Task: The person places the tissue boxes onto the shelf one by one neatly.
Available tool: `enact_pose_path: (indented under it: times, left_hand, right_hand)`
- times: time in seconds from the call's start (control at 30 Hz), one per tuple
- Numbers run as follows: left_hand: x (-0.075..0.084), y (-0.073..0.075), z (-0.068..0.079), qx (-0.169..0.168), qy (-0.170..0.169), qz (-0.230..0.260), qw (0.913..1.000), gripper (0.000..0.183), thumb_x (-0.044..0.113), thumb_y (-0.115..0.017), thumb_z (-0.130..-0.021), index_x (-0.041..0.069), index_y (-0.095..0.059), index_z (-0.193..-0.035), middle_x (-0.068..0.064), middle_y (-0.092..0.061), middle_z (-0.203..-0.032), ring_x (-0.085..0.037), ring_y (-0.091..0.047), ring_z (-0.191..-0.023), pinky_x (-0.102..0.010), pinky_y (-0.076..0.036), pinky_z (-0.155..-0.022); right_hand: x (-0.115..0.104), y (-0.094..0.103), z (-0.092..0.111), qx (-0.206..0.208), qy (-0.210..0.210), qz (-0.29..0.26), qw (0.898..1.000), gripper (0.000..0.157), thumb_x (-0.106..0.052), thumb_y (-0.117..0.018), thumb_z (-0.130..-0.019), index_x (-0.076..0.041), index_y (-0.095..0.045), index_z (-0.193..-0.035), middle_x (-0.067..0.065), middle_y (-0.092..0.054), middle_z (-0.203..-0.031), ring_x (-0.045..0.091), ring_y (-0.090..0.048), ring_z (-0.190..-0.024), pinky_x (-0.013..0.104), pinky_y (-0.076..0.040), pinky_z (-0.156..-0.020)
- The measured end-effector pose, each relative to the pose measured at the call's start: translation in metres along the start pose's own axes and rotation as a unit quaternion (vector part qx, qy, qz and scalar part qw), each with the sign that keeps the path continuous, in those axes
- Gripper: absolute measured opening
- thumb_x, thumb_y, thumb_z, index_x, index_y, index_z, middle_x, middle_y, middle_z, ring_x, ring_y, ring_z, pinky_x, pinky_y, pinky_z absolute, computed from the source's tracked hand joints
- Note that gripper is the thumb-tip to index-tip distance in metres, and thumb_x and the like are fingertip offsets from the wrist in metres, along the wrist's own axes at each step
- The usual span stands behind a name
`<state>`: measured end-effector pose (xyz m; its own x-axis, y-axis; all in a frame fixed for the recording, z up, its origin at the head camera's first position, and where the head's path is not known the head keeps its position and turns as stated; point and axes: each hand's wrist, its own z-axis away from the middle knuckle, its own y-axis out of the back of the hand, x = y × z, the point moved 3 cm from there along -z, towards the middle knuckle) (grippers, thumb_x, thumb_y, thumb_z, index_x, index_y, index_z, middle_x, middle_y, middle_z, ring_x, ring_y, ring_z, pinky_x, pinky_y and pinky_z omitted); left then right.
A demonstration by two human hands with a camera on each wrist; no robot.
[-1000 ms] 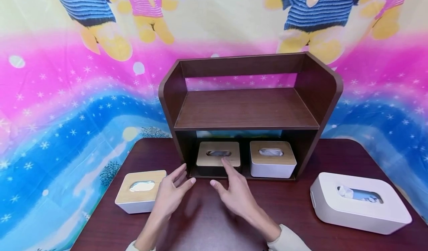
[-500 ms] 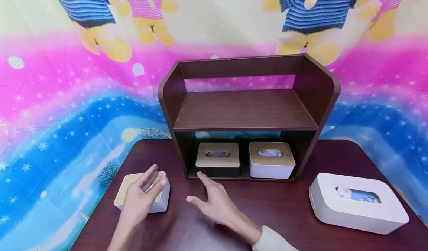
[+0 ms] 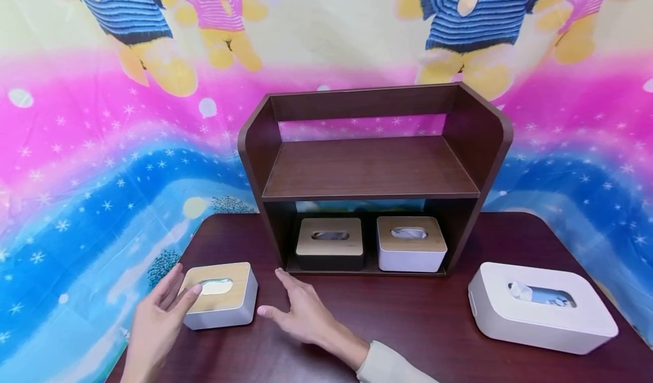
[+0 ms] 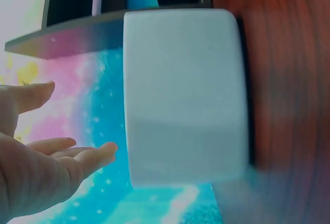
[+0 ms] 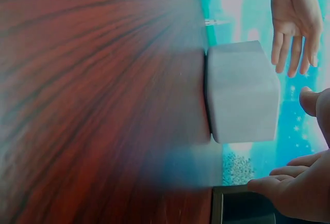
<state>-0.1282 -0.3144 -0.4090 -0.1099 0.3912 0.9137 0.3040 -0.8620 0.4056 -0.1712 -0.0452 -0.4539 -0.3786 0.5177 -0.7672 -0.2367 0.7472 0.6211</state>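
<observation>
A white tissue box (image 3: 224, 309) with a light wooden lid stands on the table's left side. My left hand (image 3: 155, 320) is at its left edge, fingers extended and thumb over the lid's corner; in the left wrist view the hand (image 4: 46, 167) looks apart from the box (image 4: 185, 100). To the box's right hovers my right hand (image 3: 306, 315), fingers straight, thumb spread, holding nothing. The right wrist view has the box (image 5: 242, 95) between both hands, neither gripping it.
A dark brown two-tier shelf (image 3: 372, 167) stands at the back. Its lower level holds a black tissue box (image 3: 330, 261) and a white one (image 3: 412, 260), both wooden-lidded. A larger all-white tissue box (image 3: 541, 326) sits on the table (image 3: 408, 326) at right. A patterned cloth (image 3: 331, 32) hangs behind.
Both hands have moved left, away from the shelf front. The left hand has passed over the white tissue box to its left side. The boxes have stayed in place.
</observation>
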Motion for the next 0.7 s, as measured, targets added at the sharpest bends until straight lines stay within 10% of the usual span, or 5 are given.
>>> enact_pose_path:
  times: [0.27,0.7]
  left_hand:
    - [-0.022,0.018,-0.006,-0.009,0.011,-0.029,0.9995,0.086,0.033,-0.071,-0.106,0.015,-0.020,-0.173,-0.019,-0.022,-0.177,-0.039,-0.032,-0.159,0.007,-0.040,-0.091]
    - [-0.048,0.023,-0.015,-0.159,0.018,-0.091,0.9828,0.110,0.034,-0.067,-0.107,0.010,0.020,-0.168,-0.030,0.007,-0.177,-0.060,-0.012,-0.159,0.003,-0.037,-0.087]
  right_hand:
    - [-0.006,-0.020,-0.010,-0.014,-0.003,-0.021,1.000,0.086,-0.053,-0.074,-0.099,-0.007,-0.042,-0.165,0.015,-0.046,-0.169,0.030,-0.048,-0.154,0.046,-0.044,-0.126]
    - [-0.021,-0.044,-0.015,-0.025,-0.008,-0.035,0.999,0.091,-0.048,-0.078,-0.097,-0.005,-0.037,-0.167,0.019,-0.042,-0.170,0.029,-0.045,-0.157,0.039,-0.041,-0.128]
